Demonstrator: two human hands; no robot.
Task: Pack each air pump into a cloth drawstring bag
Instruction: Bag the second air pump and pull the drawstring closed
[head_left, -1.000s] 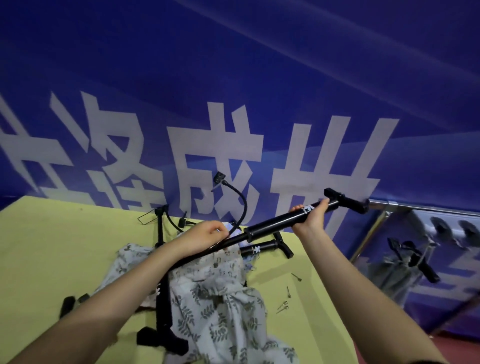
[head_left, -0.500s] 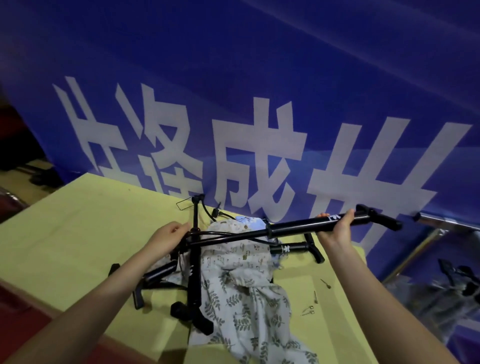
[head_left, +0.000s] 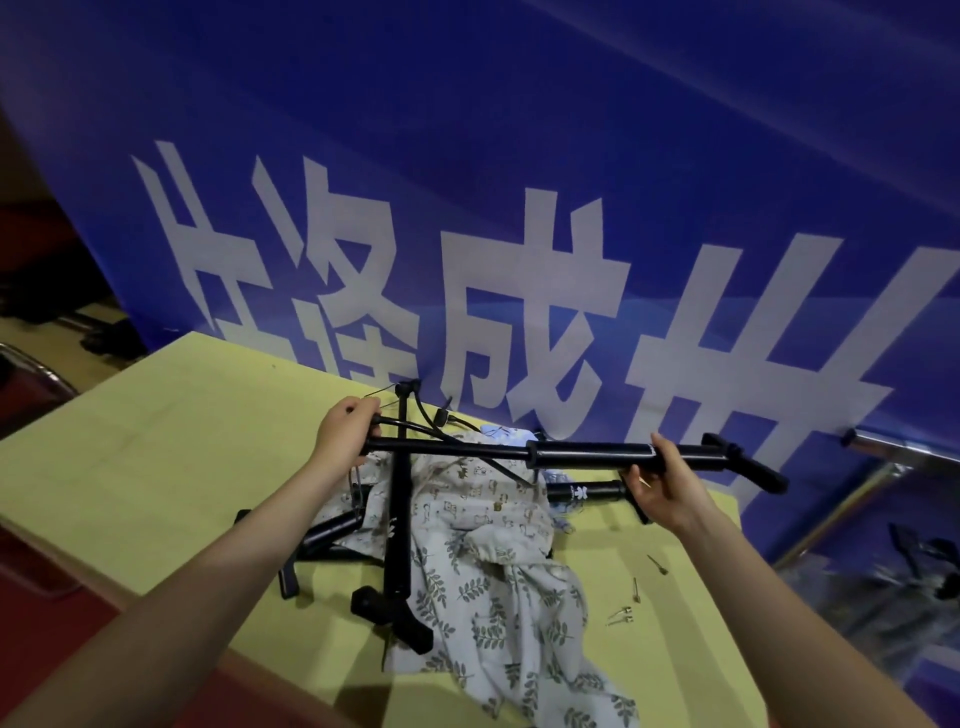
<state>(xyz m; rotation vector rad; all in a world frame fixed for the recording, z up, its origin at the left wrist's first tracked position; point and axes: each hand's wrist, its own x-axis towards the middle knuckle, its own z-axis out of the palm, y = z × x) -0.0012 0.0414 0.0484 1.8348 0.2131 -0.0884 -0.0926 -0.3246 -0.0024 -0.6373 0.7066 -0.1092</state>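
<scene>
I hold a long black air pump (head_left: 582, 453) level above the yellow table (head_left: 156, 457). My right hand (head_left: 662, 486) grips its barrel near the T-handle at the right. My left hand (head_left: 345, 434) is closed on the thin rod end at the left together with the black hose. Under it lie pale cloth drawstring bags (head_left: 483, 561) with leaf and small-figure prints, bunched in a heap. A second black pump (head_left: 397, 519) lies across the cloth, its handle toward me. A third pump (head_left: 589, 491) lies behind my right hand, and another (head_left: 322, 535) pokes out at the heap's left.
A blue banner with large white characters (head_left: 519, 260) hangs just behind the table. Several small metal needle nozzles (head_left: 631, 603) lie on the table at the right. A metal rail (head_left: 893, 452) and reflective panel stand to the right; red floor lies below the front edge.
The held pump has levelled out from a tilt. My left hand slid left along it to the rod end, gathering the hose, which stood up a second ago. The view shifted left.
</scene>
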